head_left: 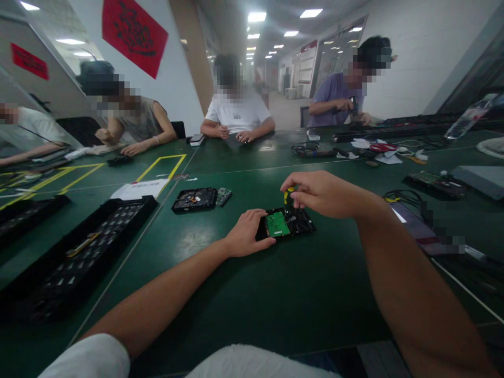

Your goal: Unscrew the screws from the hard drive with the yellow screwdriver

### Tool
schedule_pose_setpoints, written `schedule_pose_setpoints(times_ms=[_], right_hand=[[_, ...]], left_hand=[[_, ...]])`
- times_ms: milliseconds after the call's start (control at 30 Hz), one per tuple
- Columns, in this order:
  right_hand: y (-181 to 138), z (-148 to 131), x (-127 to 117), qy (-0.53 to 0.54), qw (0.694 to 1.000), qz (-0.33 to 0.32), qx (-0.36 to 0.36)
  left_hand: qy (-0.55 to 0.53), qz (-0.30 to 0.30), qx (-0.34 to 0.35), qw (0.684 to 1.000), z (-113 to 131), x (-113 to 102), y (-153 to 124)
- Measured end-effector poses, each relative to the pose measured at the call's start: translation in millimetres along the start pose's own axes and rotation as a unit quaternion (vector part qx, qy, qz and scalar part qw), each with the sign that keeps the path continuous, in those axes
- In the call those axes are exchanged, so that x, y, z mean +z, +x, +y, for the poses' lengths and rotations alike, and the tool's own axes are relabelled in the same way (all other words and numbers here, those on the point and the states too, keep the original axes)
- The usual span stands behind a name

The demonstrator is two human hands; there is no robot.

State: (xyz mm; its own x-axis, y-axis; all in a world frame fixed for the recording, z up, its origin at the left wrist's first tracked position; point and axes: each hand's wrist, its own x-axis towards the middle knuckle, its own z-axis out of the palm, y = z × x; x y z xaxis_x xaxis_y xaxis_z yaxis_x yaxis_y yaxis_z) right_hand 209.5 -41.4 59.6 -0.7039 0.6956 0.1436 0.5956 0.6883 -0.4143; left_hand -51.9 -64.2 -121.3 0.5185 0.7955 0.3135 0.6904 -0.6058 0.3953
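Observation:
A black hard drive (302, 222) with a green circuit board (277, 224) lies flat on the table in front of me. My left hand (249, 234) grips its left end, thumb at the near edge and fingers at the far edge. Above the drive's right half, my right hand (321, 194) is closed around the short yellow-and-black handle of a screwdriver (289, 196), held upright. The screwdriver's tip is too dark to make out. Left of the drive lies a second black hard drive (194, 200), with a small loose circuit board (224, 196) beside it.
Long black trays (129, 220) stand at the left on the green table (220, 299), near a white paper sheet (139, 189). A phone (419, 228), cables and another drive (435, 181) lie at the right. Several people sit across the table. A plastic bottle (468, 119) is tilted at far right.

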Motion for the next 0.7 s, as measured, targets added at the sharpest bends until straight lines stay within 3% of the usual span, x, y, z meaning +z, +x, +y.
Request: schedule_pose_setpoints(times_ms=[367, 500, 700], right_hand=[[4.8, 4.9, 4.6, -0.046, 0.998, 0.048, -0.006], [7.1, 10.4, 7.8, -0.073, 0.995, 0.049, -0.046], [6.7, 6.7, 7.3, -0.051, 0.996, 0.05, -0.054]], left_hand=[[-0.011, 0.009, 0.0, 1.0, -1.8, 1.1, 0.0], [-0.009, 0.009, 0.003, 1.0, -1.5, 0.4, 0.0], [-0.009, 0.007, 0.003, 1.0, -2.2, -0.3, 0.0]])
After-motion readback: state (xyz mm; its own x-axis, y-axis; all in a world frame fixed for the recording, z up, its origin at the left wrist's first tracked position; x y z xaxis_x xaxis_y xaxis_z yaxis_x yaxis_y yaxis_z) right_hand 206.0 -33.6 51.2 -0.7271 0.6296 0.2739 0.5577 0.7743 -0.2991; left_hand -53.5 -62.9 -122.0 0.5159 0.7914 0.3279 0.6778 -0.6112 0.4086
